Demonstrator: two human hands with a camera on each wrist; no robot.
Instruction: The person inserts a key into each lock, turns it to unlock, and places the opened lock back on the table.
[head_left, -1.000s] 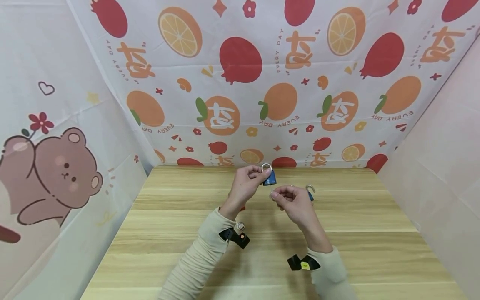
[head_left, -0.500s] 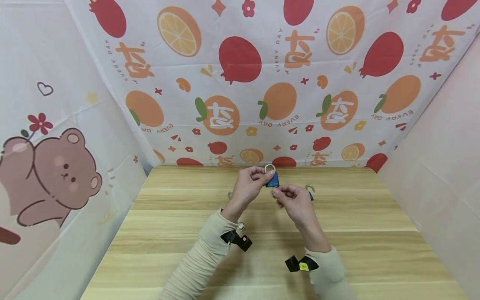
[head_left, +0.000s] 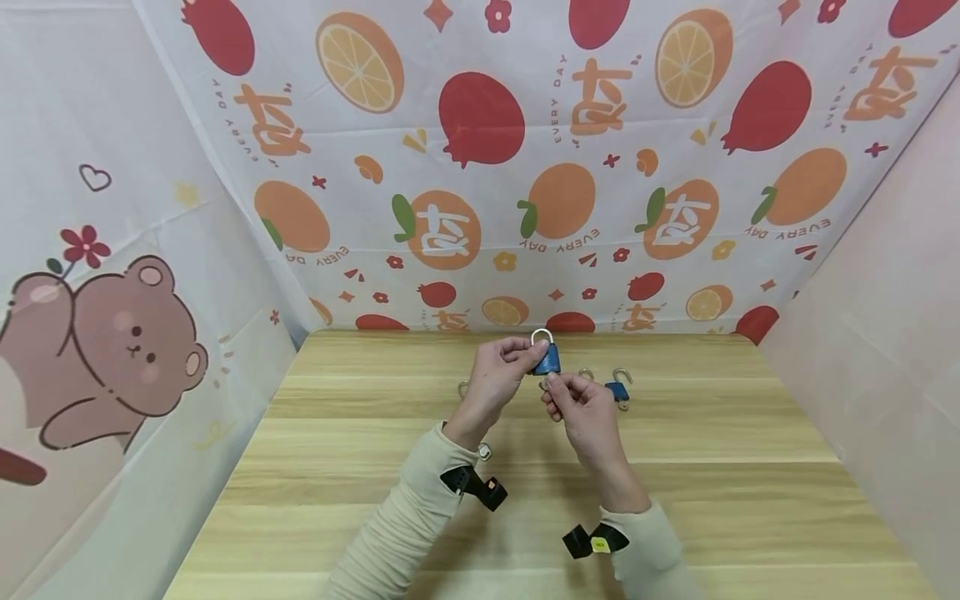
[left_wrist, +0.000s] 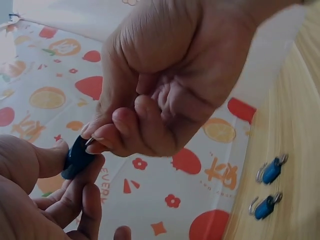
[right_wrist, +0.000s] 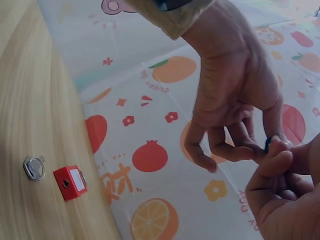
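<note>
My left hand point(head_left: 495, 371) holds a small blue padlock point(head_left: 547, 359) up over the back of the table, with its silver shackle on top. Below the padlock, my right hand point(head_left: 588, 408) pinches a small metal key at its bottom end. The left wrist view has the padlock point(left_wrist: 76, 159) between left thumb and fingers, with a bit of silver metal point(left_wrist: 90, 141) at the right fingertips. In the right wrist view the fingers cover most of the padlock.
Two more blue padlocks point(left_wrist: 271, 170) point(left_wrist: 265, 207), shackles raised, lie on the wooden table point(head_left: 712, 500) to the right. A red padlock body point(right_wrist: 70, 183) and a silvery ring-shaped thing point(right_wrist: 34, 168) are on the left side. A fruit-print cloth point(head_left: 480, 208) hangs behind.
The blue padlock has shifted slightly right, and both hands have come closer together, the key now at its bottom. My right hand has lowered slightly, uncovering more of the padlocks behind it.
</note>
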